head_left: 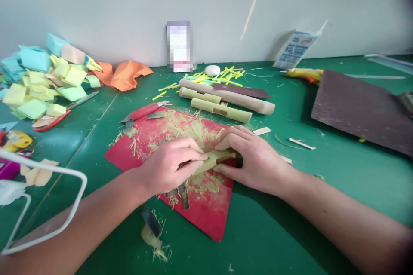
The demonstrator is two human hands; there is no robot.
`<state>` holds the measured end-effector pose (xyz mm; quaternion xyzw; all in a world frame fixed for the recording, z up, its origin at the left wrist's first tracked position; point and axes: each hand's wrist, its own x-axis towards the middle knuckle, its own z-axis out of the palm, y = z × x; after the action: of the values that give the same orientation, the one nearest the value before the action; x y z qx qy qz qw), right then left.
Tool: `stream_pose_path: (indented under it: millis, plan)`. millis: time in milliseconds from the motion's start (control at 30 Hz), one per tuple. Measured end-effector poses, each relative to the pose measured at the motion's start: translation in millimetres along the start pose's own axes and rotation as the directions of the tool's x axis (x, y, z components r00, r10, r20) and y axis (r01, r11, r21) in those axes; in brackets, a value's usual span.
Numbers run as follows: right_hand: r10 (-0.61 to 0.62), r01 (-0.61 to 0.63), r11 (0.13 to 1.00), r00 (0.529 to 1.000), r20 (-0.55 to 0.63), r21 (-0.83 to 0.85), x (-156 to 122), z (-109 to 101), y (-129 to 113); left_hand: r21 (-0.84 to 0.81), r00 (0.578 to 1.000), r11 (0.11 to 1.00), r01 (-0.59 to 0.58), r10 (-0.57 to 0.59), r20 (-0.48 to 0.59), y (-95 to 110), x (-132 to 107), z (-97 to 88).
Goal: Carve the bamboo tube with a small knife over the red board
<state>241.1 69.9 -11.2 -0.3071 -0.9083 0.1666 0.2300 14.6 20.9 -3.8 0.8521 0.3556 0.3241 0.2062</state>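
Note:
Between my two hands is a short bamboo tube (211,161) with an opening cut in its side. My left hand (172,163) grips its left end, the fingertips closed over the wall. On the other end my right hand (250,157) is closed, fingers above and thumb below, covering part of the tube. A red sheet (206,219) lies beneath, strewn with pale shavings and dark scraps. Beyond it rest two cut bamboo tubes, the nearer one (232,112) with a side notch. A red-handled knife (143,111) lies at the sheet's far left corner.
Folded paper pieces (35,86) and scissors (53,124) are at the left. A phone (179,47) leans on the wall near a white egg-shaped object (212,70). A wooden stick (254,104) lies behind the tubes. A dark sheet (358,107) sits right; a white frame (82,184) is nearer left.

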Motion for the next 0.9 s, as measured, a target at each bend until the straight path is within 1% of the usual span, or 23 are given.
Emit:
stream_pose_path:
  millis: [100,167,233,333,433,533,600,667,700,767,833,867,900]
  plan:
    - [-0.005,0.005,1.0,1.0,-0.003,0.002,-1,0,0,0.017,0.999,1.0,0.023,-0.024,0.049,2,-11,-12.1]
    - [-0.001,0.001,1.0,1.0,-0.007,-0.003,-1,0,0,0.027,0.999,0.999,0.021,-0.022,0.05,3,-15,-15.7]
    - [-0.006,0.006,1.0,1.0,-0.013,-0.009,-1,1,0,0.036,1.0,0.999,0.009,-0.01,0.024,2,-13,-12.8]
    - [-0.017,0.017,1.0,1.0,-0.017,-0.011,0,1,0,0.027,1.0,1.0,-0.015,0.015,-0.001,-1,-2,-3.1]
    - [-0.028,0.028,1.0,0.999,-0.019,0.002,0,2,1,0.0,0.998,1.0,0.001,-0.001,0.06,-3,6,0.8]
    - [-0.051,0.051,0.999,0.998,-0.024,0.014,0,3,2,-0.025,0.993,0.998,0.057,-0.054,0.103,-2,5,-2.6]
    - [-0.065,0.065,0.998,0.997,-0.033,0.021,-1,3,3,-0.054,0.995,0.995,0.087,-0.084,0.058,0,3,-5.1]
    - [-0.071,0.072,0.997,0.997,-0.04,0.029,-1,2,3,-0.089,0.988,0.985,0.147,-0.15,-0.026,3,1,-5.8]
    - [-0.072,0.074,0.997,0.997,-0.042,0.033,-1,2,3,-0.109,0.976,0.974,0.199,-0.207,-0.072,3,1,-5.4]
    - [-0.074,0.076,0.996,0.996,-0.041,0.038,-1,2,2,-0.165,0.927,0.93,0.329,-0.352,-0.13,4,1,-3.8]
    - [-0.088,0.09,0.995,0.995,-0.042,0.044,1,3,2,-0.227,0.87,0.869,0.439,-0.474,-0.133,3,2,-1.9]
    - [-0.102,0.104,0.993,0.994,-0.039,0.051,1,3,1,-0.248,0.851,0.848,0.469,-0.509,-0.131,2,2,-1.2]
    - [-0.12,0.122,0.991,0.992,-0.032,0.061,2,3,1,-0.257,0.841,0.837,0.484,-0.526,-0.129,1,2,-0.8]
